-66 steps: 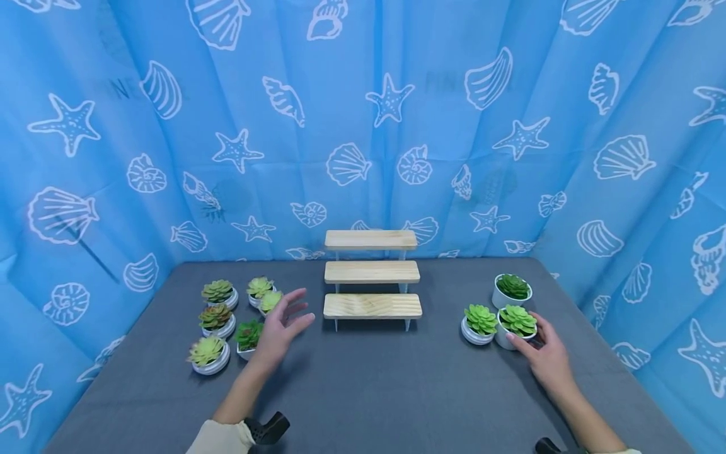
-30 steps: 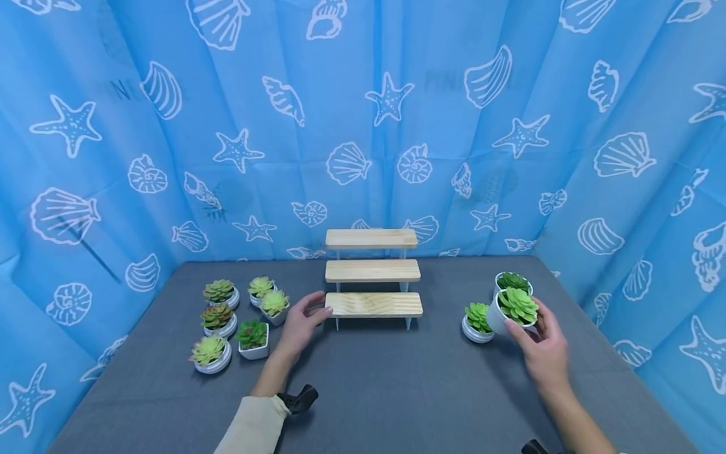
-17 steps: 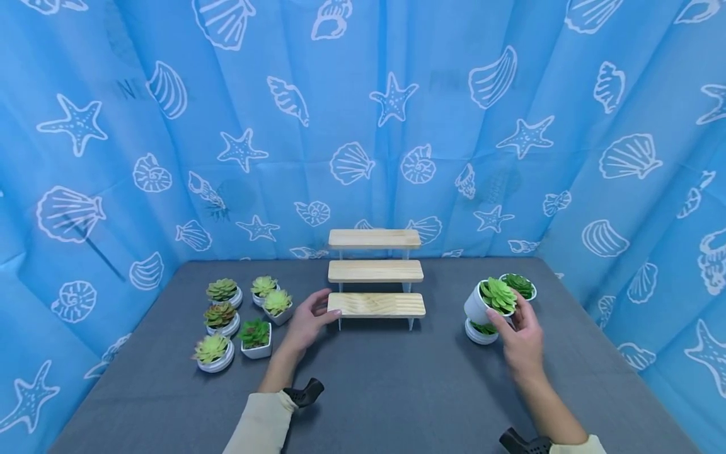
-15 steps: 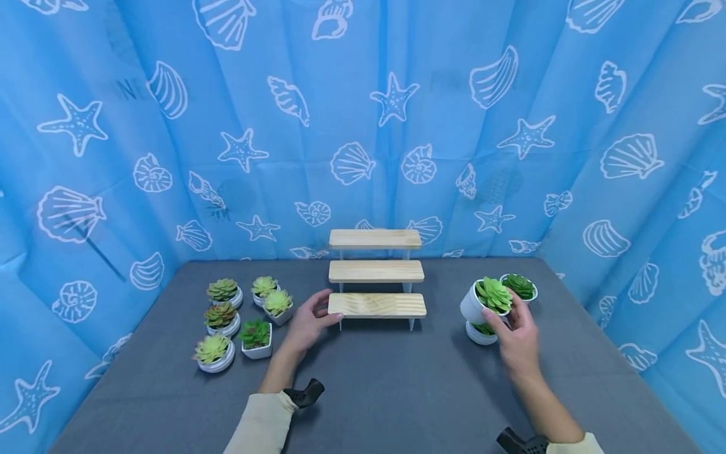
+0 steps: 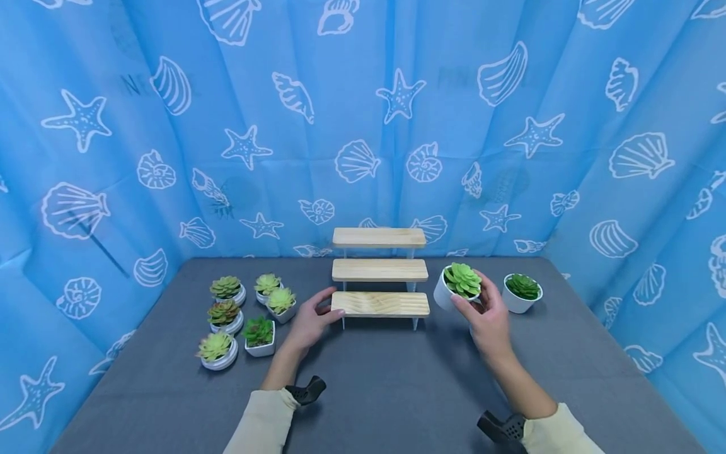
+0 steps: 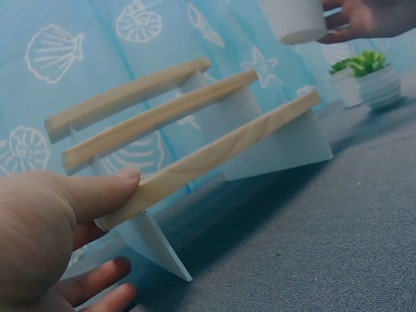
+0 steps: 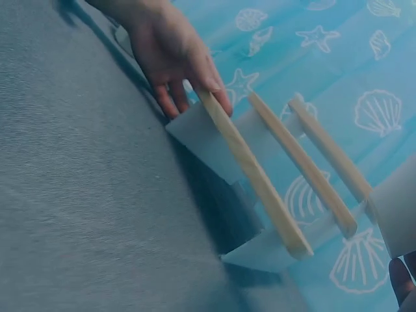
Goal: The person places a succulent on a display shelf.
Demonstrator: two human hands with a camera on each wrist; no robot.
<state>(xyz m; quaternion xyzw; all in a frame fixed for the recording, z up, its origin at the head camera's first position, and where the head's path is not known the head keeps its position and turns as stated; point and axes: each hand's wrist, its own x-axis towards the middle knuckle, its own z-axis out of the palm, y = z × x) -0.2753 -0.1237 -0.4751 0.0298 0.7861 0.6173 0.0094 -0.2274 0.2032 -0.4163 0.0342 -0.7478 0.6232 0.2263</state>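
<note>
My right hand (image 5: 491, 323) grips a bright green potted succulent (image 5: 460, 281) by its white round pot, tilted and held above the table just right of a three-step wooden shelf stand (image 5: 380, 304). In the right wrist view only part of the white pot (image 7: 400, 208) shows at the edge. With my left hand (image 5: 306, 326), I pinch the left end of the lowest board; the thumb (image 6: 120, 188) lies on top. The stand's boards bear nothing. A small bright green succulent (image 6: 378, 81) in a ribbed pot stands on the table, hidden behind my right hand in the head view.
A dark green succulent (image 5: 522, 290) in a white pot stands to the right. Several potted succulents are grouped at left, among them a square-potted one (image 5: 259, 337) near my left forearm. A blue shell-patterned curtain (image 5: 363, 126) hangs behind the grey table (image 5: 386, 391).
My right hand has lifted the bright green succulent from the right side and carried it left toward the stand. My left hand moved from beside the left plants to the lowest board.
</note>
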